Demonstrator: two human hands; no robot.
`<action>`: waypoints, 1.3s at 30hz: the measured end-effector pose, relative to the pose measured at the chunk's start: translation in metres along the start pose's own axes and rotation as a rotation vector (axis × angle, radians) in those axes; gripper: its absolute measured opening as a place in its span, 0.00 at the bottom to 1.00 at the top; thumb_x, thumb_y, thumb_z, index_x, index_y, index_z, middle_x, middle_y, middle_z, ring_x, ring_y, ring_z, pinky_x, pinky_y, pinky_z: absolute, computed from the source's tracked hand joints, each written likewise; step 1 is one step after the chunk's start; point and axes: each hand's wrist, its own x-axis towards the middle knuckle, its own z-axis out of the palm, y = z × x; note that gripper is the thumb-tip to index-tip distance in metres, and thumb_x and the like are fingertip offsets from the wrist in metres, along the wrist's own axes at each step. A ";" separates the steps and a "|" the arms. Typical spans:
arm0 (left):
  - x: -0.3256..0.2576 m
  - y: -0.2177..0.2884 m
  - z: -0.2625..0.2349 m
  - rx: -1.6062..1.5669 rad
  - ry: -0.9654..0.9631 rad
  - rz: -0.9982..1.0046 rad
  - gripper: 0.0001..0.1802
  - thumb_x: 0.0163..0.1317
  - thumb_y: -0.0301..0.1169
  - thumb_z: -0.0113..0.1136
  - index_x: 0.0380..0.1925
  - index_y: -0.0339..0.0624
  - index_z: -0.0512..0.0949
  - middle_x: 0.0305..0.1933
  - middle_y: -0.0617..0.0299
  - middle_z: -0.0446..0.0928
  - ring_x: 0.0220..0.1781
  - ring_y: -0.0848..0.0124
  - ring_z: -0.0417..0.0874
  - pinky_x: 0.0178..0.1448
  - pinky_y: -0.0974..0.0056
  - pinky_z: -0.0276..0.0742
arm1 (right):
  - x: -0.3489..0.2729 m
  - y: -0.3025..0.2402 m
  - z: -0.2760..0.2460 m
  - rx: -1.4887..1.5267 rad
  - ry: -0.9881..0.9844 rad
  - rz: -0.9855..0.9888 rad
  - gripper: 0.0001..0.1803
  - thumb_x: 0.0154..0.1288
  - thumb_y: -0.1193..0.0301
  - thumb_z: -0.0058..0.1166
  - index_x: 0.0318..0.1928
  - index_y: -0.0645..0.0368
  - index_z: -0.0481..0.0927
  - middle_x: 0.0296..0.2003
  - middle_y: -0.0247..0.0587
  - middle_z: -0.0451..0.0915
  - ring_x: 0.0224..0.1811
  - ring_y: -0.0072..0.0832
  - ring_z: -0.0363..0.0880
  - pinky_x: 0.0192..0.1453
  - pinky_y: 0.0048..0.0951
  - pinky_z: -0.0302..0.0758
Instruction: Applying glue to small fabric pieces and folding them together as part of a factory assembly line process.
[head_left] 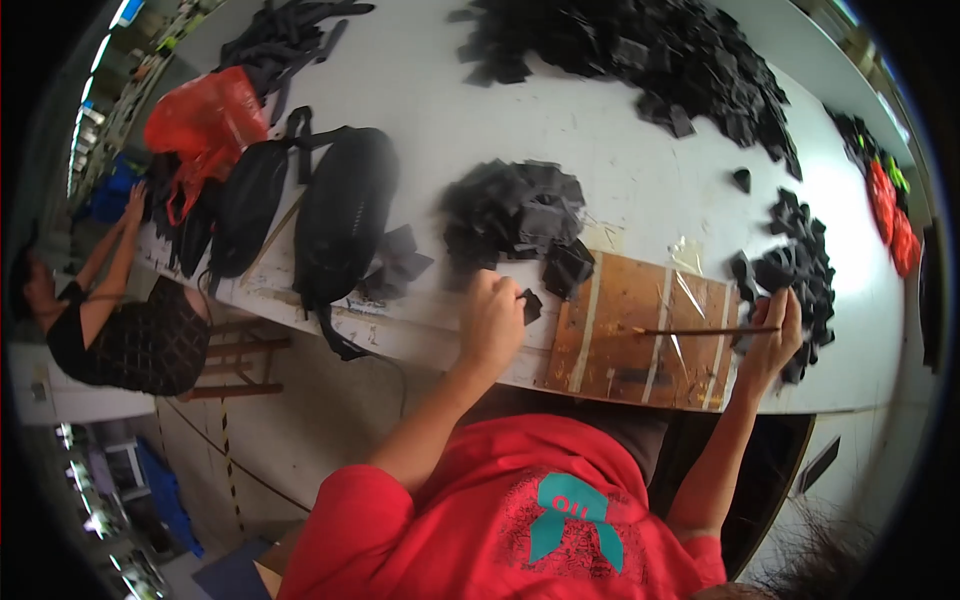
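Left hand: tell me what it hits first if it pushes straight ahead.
Probably the heap of black fabric pieces just beyond the left hand, which already pinches one small black piece; depth is uncertain.

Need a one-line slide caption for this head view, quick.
Left hand pinches a small black fabric piece by a pile; right hand holds a thin brush over a brown board.
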 end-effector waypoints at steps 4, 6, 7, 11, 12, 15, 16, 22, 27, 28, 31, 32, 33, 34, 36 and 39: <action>0.005 0.016 -0.002 -0.264 -0.034 0.149 0.07 0.48 0.23 0.59 0.28 0.41 0.72 0.35 0.55 0.70 0.34 0.58 0.76 0.36 0.58 0.72 | -0.043 0.054 -0.025 -0.141 0.123 -0.073 0.18 0.66 0.68 0.43 0.52 0.66 0.67 0.30 0.32 0.71 0.25 0.15 0.65 0.25 0.15 0.64; 0.002 0.039 -0.023 -0.417 -0.086 0.252 0.07 0.47 0.21 0.58 0.27 0.41 0.72 0.35 0.56 0.69 0.33 0.59 0.76 0.34 0.60 0.73 | -0.085 0.031 -0.022 -0.064 -0.129 -0.079 0.19 0.64 0.66 0.45 0.51 0.67 0.68 0.34 0.36 0.72 0.30 0.19 0.68 0.28 0.17 0.67; -0.001 0.050 -0.029 -0.453 -0.140 0.286 0.08 0.47 0.20 0.59 0.29 0.41 0.73 0.36 0.57 0.70 0.34 0.60 0.77 0.34 0.62 0.74 | -0.100 0.010 -0.019 -0.041 -0.345 -0.172 0.21 0.62 0.65 0.47 0.50 0.67 0.68 0.35 0.38 0.71 0.32 0.21 0.70 0.29 0.19 0.68; -0.009 0.080 -0.025 -0.678 -0.257 0.451 0.10 0.47 0.18 0.60 0.30 0.41 0.74 0.40 0.59 0.68 0.31 0.66 0.77 0.34 0.67 0.73 | -0.129 -0.038 0.008 0.172 -0.631 -0.182 0.21 0.55 0.64 0.58 0.45 0.66 0.72 0.36 0.42 0.73 0.35 0.26 0.74 0.30 0.22 0.70; -0.010 0.087 -0.022 -0.745 -0.299 0.441 0.11 0.47 0.17 0.59 0.31 0.41 0.74 0.39 0.59 0.69 0.32 0.66 0.76 0.34 0.67 0.73 | -0.126 -0.039 0.010 0.162 -0.611 -0.176 0.21 0.55 0.64 0.58 0.45 0.66 0.72 0.36 0.42 0.73 0.35 0.26 0.74 0.30 0.22 0.70; -0.007 0.092 -0.020 -0.731 -0.191 0.311 0.12 0.45 0.15 0.58 0.31 0.40 0.75 0.38 0.58 0.70 0.35 0.68 0.74 0.35 0.69 0.72 | -0.122 -0.051 0.018 -0.018 -0.560 -0.288 0.08 0.50 0.79 0.57 0.33 0.65 0.78 0.25 0.41 0.75 0.24 0.26 0.75 0.29 0.22 0.70; -0.009 0.089 -0.022 -0.768 -0.121 0.232 0.12 0.48 0.16 0.57 0.34 0.39 0.74 0.37 0.61 0.71 0.34 0.73 0.73 0.35 0.72 0.71 | -0.121 -0.053 0.023 -0.033 -0.561 -0.325 0.08 0.50 0.81 0.56 0.34 0.64 0.77 0.27 0.42 0.76 0.25 0.27 0.75 0.28 0.23 0.70; -0.004 0.092 -0.037 -1.356 -0.508 -0.600 0.08 0.58 0.30 0.52 0.35 0.38 0.73 0.27 0.65 0.74 0.23 0.78 0.72 0.25 0.76 0.65 | -0.099 -0.045 0.020 -0.122 -0.263 -0.814 0.21 0.32 0.83 0.55 0.36 0.65 0.78 0.29 0.43 0.75 0.27 0.34 0.73 0.29 0.28 0.70; 0.000 0.091 -0.023 -1.499 -0.738 -0.658 0.12 0.60 0.37 0.52 0.30 0.39 0.73 0.24 0.63 0.74 0.21 0.76 0.72 0.23 0.74 0.65 | -0.099 -0.041 0.018 -0.209 -0.240 -0.931 0.22 0.31 0.80 0.54 0.36 0.65 0.79 0.29 0.41 0.76 0.29 0.34 0.74 0.29 0.27 0.71; 0.003 0.093 -0.024 -1.494 -0.723 -0.650 0.12 0.60 0.37 0.52 0.30 0.39 0.73 0.24 0.63 0.74 0.21 0.76 0.72 0.23 0.74 0.65 | -0.098 -0.043 0.020 -0.220 -0.232 -0.977 0.22 0.31 0.80 0.54 0.36 0.65 0.79 0.30 0.41 0.76 0.29 0.33 0.74 0.29 0.27 0.72; 0.001 0.093 -0.031 -1.506 -0.722 -0.771 0.12 0.59 0.39 0.53 0.23 0.43 0.72 0.20 0.66 0.72 0.17 0.79 0.70 0.21 0.75 0.63 | -0.108 -0.047 0.015 -0.232 -0.285 -1.005 0.21 0.31 0.80 0.54 0.35 0.65 0.79 0.30 0.41 0.76 0.30 0.34 0.74 0.29 0.27 0.72; -0.004 0.094 -0.033 -1.490 -0.697 -0.772 0.11 0.59 0.37 0.53 0.23 0.43 0.73 0.19 0.67 0.71 0.17 0.80 0.70 0.20 0.76 0.62 | -0.112 -0.051 0.014 -0.249 -0.318 -1.011 0.21 0.31 0.80 0.54 0.35 0.65 0.79 0.31 0.41 0.76 0.30 0.34 0.74 0.30 0.27 0.72; -0.009 0.085 -0.028 -1.540 -0.748 -0.728 0.08 0.59 0.34 0.52 0.29 0.41 0.74 0.24 0.67 0.74 0.23 0.80 0.74 0.23 0.76 0.69 | -0.115 -0.052 0.011 -0.283 -0.323 -1.020 0.20 0.33 0.80 0.53 0.35 0.65 0.80 0.31 0.42 0.76 0.30 0.35 0.74 0.30 0.28 0.73; -0.013 0.078 -0.018 -1.571 -0.766 -0.717 0.07 0.58 0.33 0.53 0.28 0.41 0.74 0.23 0.68 0.73 0.22 0.80 0.73 0.23 0.77 0.68 | -0.119 -0.049 0.012 -0.296 -0.330 -1.034 0.19 0.35 0.81 0.53 0.36 0.65 0.80 0.32 0.42 0.76 0.31 0.35 0.74 0.31 0.28 0.73; -0.009 0.084 -0.011 -1.592 -0.835 -0.824 0.06 0.56 0.32 0.56 0.28 0.42 0.74 0.20 0.69 0.72 0.19 0.80 0.72 0.21 0.77 0.66 | -0.121 -0.039 0.007 -0.369 -0.299 -1.054 0.17 0.40 0.80 0.54 0.37 0.63 0.80 0.32 0.43 0.77 0.32 0.37 0.74 0.32 0.31 0.73; -0.012 0.082 -0.002 -1.713 -0.929 -0.778 0.06 0.55 0.31 0.60 0.28 0.43 0.74 0.19 0.70 0.71 0.18 0.81 0.70 0.21 0.75 0.67 | -0.122 -0.034 -0.001 -0.304 -0.373 -0.939 0.15 0.47 0.76 0.53 0.40 0.63 0.78 0.33 0.44 0.76 0.32 0.40 0.73 0.36 0.36 0.72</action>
